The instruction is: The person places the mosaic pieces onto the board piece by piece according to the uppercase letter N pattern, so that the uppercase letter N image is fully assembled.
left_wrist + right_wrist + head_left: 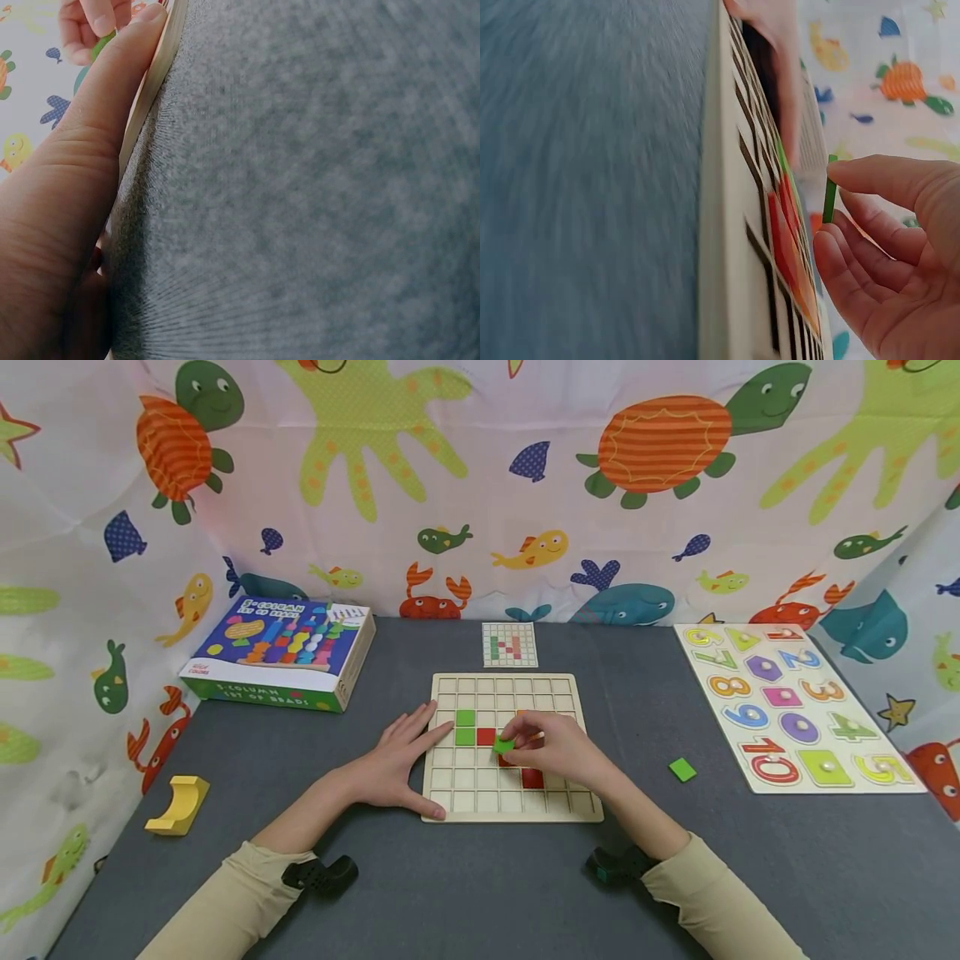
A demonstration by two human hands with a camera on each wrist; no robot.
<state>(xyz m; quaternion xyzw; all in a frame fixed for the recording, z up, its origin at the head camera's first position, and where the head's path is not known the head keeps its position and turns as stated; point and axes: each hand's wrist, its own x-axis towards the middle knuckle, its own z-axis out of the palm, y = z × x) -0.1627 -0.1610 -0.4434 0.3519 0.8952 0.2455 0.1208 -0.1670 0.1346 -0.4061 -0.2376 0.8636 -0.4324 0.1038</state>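
Observation:
In the head view a wooden grid board (476,802) lies on the grey table. My right hand (558,745) pinches a small green square tile (503,744) between thumb and fingertips, over the middle of the board. The right wrist view shows this green tile (830,189) edge-on, held above the grid. My left hand (386,767) rests at the board's left edge, fingers spread and thumb at the near left corner. Two green tiles (465,727) sit in the grid beside a red tile (486,737). Another red tile (532,778) lies lower right; the right hand partly covers others.
Behind the board lies a small pattern card (510,645). One loose green tile (682,769) is to the right, near a number puzzle board (821,710). At the left are a game box (277,652) and a curved yellow block (178,806). A printed cloth hangs behind.

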